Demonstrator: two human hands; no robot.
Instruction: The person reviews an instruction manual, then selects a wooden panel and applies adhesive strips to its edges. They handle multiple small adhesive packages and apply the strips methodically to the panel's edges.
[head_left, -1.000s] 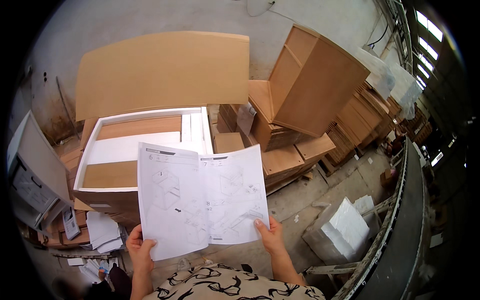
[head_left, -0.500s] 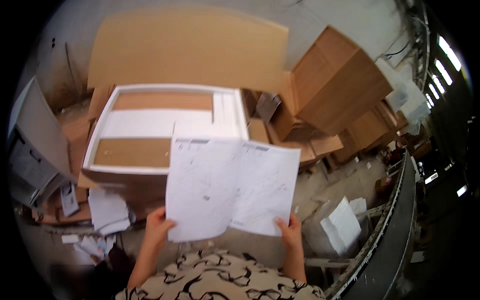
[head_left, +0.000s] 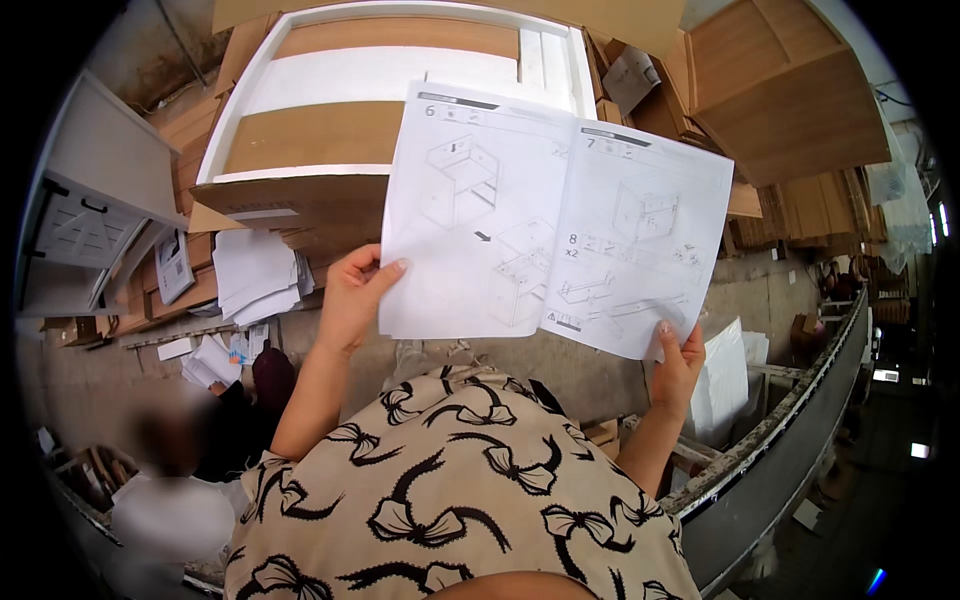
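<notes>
Your left hand [head_left: 352,300] comes up from the lower middle of the frame, forearm bare, wrist bent back, and pinches the lower left edge of the leaflet [head_left: 555,215] — thumb on the front of the page, the other fingers tucked behind the paper. Your right hand [head_left: 678,365] rises at right of centre and pinches the lower right corner the same way, thumb tip pressed on the sheet, fingers hidden behind it.

The leaflet is spread open at centre frame, two pages of line drawings facing you, slightly tilted down to the right. It covers the lower right part of the white-edged panel box [head_left: 330,150] at upper centre. The brown cabinets [head_left: 790,90] at upper right bend toward the rim and are cut off. A blurred person [head_left: 175,490] sits at lower left — little of them can be made out. Loose papers [head_left: 255,275] lie just left of your left hand.
</notes>
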